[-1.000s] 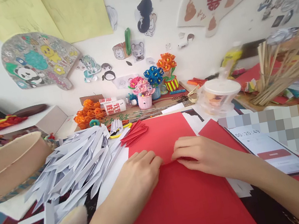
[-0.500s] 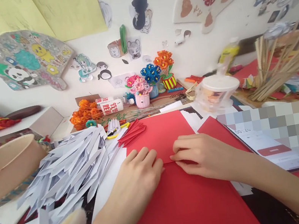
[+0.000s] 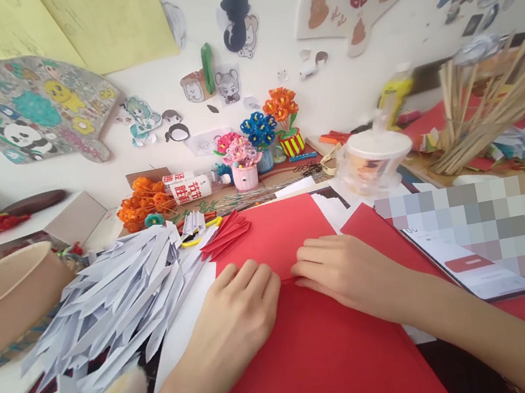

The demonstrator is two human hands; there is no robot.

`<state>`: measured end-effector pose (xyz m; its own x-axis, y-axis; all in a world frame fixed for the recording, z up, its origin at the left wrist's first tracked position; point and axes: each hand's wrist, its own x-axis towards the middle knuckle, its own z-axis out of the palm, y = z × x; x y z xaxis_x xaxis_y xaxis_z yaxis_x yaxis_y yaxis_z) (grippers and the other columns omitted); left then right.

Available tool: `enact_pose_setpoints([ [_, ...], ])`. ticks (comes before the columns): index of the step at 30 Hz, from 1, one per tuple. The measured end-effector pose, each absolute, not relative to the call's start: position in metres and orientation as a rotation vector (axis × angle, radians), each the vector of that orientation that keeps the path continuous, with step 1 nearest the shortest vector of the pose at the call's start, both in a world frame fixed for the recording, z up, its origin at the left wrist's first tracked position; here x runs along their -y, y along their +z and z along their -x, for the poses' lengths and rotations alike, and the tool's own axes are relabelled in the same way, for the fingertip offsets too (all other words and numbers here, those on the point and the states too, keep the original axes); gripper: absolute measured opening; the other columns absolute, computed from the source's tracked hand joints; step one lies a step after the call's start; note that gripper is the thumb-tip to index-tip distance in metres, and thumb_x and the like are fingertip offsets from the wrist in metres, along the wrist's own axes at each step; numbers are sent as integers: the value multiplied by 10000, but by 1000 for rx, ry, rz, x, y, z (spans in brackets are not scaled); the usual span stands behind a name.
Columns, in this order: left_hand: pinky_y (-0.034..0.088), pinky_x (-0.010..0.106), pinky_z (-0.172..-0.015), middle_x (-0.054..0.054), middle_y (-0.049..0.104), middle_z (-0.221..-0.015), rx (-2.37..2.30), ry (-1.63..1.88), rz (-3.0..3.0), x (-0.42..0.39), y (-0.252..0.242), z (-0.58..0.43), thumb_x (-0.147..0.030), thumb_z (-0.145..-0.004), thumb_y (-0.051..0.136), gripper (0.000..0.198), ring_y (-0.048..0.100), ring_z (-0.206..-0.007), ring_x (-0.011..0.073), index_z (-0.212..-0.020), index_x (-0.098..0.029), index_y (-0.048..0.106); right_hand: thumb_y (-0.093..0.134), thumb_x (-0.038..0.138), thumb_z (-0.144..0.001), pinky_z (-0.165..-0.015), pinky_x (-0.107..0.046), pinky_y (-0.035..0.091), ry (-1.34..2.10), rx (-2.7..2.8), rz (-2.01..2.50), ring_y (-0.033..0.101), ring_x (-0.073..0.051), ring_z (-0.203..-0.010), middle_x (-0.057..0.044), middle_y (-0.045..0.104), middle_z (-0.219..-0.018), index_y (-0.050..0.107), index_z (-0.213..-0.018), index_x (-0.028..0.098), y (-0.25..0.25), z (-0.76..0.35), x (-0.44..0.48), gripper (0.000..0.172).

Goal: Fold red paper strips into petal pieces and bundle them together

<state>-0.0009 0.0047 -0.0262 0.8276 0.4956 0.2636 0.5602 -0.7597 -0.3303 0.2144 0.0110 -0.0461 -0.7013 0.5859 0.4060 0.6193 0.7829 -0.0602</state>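
A large red paper sheet [image 3: 316,356] lies in front of me with a fold line across its middle. My left hand [image 3: 241,305] rests flat on the sheet, fingers stretched out along the fold. My right hand [image 3: 341,270] presses the same fold from the right, fingers bent and close together, fingertips almost touching the left hand. Nothing is gripped in either hand. A few folded red paper pieces [image 3: 226,233] lie just beyond the sheet's far left corner.
A heap of folded white paper strips [image 3: 117,296] spreads at left beside a tan bowl [image 3: 3,296]. A phone [image 3: 477,260] lies at right on more red paper. Behind are a clear lidded cup [image 3: 376,166], wooden sticks [image 3: 490,105], glue bottles [image 3: 194,187] and pipe-cleaner flower pots [image 3: 257,140].
Both hands have stayed on the fold and shifted only slightly; the view has drifted a little to the right and down.
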Motion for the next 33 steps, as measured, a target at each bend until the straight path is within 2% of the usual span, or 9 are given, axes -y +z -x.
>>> enact_pose_setpoints([
  [5, 320, 320, -613, 25, 612, -736, 978, -334, 2710, -7, -25, -1, -215, -1005, 420, 266, 506, -659, 186, -821, -172, 607, 432, 117, -992, -580, -303, 319, -67, 2505, 927, 469, -167, -632, -41, 576, -702, 624, -750, 164, -47, -217, -13, 312],
  [12, 340, 287, -606, 25, 597, -735, 1046, -468, 2762, -12, -22, 9, -208, -1017, 381, 309, 489, -654, 166, -837, -168, 630, 398, 147, -1005, -629, -311, 381, 1, 2419, 920, 522, -181, -693, -59, 625, -787, 642, -845, 153, -45, -215, -15, 292],
  [20, 413, 291, -676, 31, 665, -834, 1229, -623, 2872, -6, -24, 6, -238, -976, 490, 171, 569, -756, 182, -911, -185, 639, 514, 147, -959, -710, -272, 473, 518, 2243, 992, 629, -158, -772, -36, 690, -878, 669, -963, 180, -36, -207, -6, 158],
  [26, 418, 264, -630, 13, 672, -763, 1320, -761, 2954, 0, -24, -2, -190, -952, 515, 185, 580, -694, 154, -814, -184, 638, 640, 201, -906, -662, -237, 482, 746, 2122, 1002, 626, -136, -693, -6, 696, -776, 703, -825, 190, -34, -204, -5, 103],
  [29, 424, 259, -622, 9, 666, -732, 1379, -807, 2957, 1, -21, -2, -188, -938, 528, 205, 578, -680, 149, -760, -187, 630, 668, 183, -875, -633, -238, 479, 757, 2066, 1002, 619, -134, -646, 2, 698, -717, 709, -755, 196, -35, -206, -7, 128],
  [33, 445, 249, -642, 5, 688, -771, 1432, -850, 3031, -3, -18, 0, -202, -921, 553, 167, 596, -706, 142, -786, -196, 651, 653, 229, -890, -626, -255, 483, 705, 2054, 996, 625, -141, -636, -12, 711, -721, 729, -767, 199, -37, -209, -9, 147],
])
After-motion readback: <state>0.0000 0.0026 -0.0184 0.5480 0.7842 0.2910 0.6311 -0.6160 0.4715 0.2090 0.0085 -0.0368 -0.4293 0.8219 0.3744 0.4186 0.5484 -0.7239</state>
